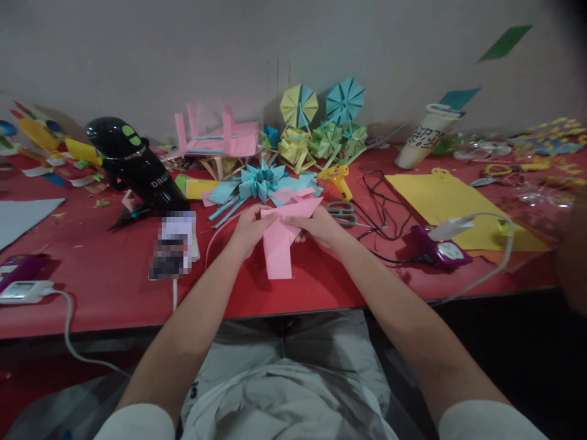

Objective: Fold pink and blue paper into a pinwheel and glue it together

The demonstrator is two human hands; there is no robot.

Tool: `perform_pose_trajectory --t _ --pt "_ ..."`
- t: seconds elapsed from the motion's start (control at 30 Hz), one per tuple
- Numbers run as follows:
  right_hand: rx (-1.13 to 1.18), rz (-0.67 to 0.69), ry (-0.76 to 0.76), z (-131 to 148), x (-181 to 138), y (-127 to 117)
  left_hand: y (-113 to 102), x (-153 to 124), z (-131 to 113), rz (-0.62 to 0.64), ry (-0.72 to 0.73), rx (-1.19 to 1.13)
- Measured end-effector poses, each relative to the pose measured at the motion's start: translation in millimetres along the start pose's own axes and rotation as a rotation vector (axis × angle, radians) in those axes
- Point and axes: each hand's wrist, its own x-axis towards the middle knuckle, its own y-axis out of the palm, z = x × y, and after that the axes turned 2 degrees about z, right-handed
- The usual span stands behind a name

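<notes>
dim, greyish light, small glints on the black figure (153, 180), one pixelated patch (172, 247), deep shadow (536, 348) at lower right

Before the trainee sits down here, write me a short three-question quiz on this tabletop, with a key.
1. Multiple choice: what are the left hand and the right hand both holding?
A) a white cup
B) pink paper
C) a blue paper flower

2. True or false: in the picture, the yellow glue gun is to the left of the large yellow sheet.

3. Short answer: which hand is nearer to the green-handled scissors?

Key:
1. B
2. True
3. The right hand
</notes>
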Motion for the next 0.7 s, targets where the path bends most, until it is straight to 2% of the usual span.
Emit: perform_pose_trajectory --t 0.27,0.47,0.7 --pt "-0.048 -0.021 0.020 1.3 -1.6 1.4 -3.5 1.2 3.0 0.021 0.171 0.101" --pt "-0.161 -0.026 -0.003 1.7 -1.0 0.2 -4.5 1.4 2.8 0.014 0.216 0.178" --pt "-0.139 -0.011 -0.029 -3.8 0.4 0.9 -5.6 1.5 3.5 -0.019 0.253 0.211"
